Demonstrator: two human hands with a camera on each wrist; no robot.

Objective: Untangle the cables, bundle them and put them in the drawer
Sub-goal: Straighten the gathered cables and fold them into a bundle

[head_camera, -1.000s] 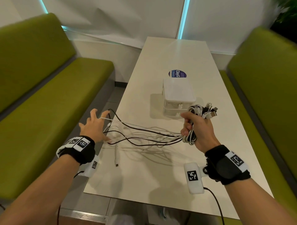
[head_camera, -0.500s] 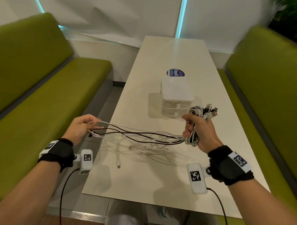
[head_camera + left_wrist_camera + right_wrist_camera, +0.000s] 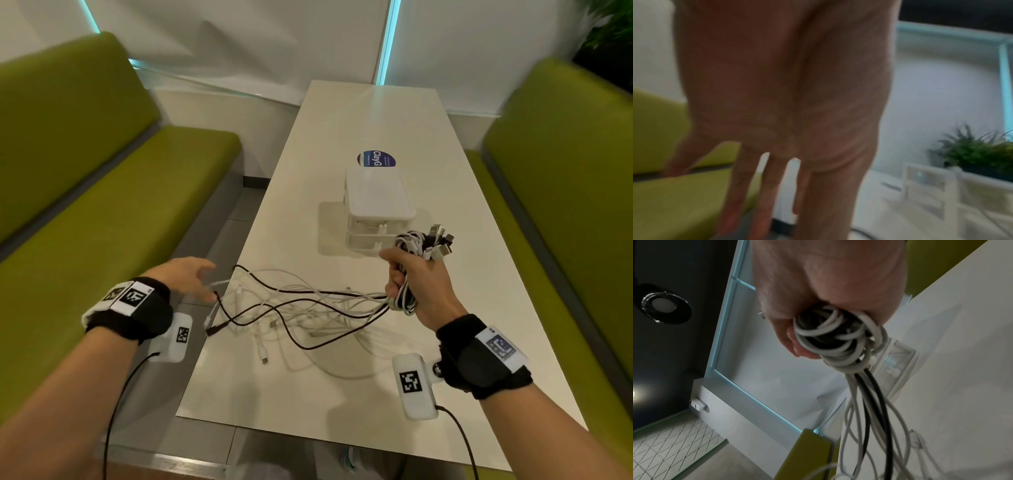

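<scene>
My right hand grips a coiled bundle of white and black cables above the table, and their plugs stick out over my fist. The right wrist view shows the loops packed in my curled fingers. The free lengths trail left and lie slack in a tangle on the table. My left hand hovers at the table's left edge beside the cable ends, fingers straight, holding nothing. The white drawer unit stands just beyond my right hand, its drawers closed.
The white table is long and narrow, with green benches on the left and the right. A blue round sticker lies behind the drawer unit. Wrist camera leads hang below both forearms.
Half a second ago my left hand held the loose cable ends taut. It has let them go, and they now lie slack on the table. My right hand kept its grip.
</scene>
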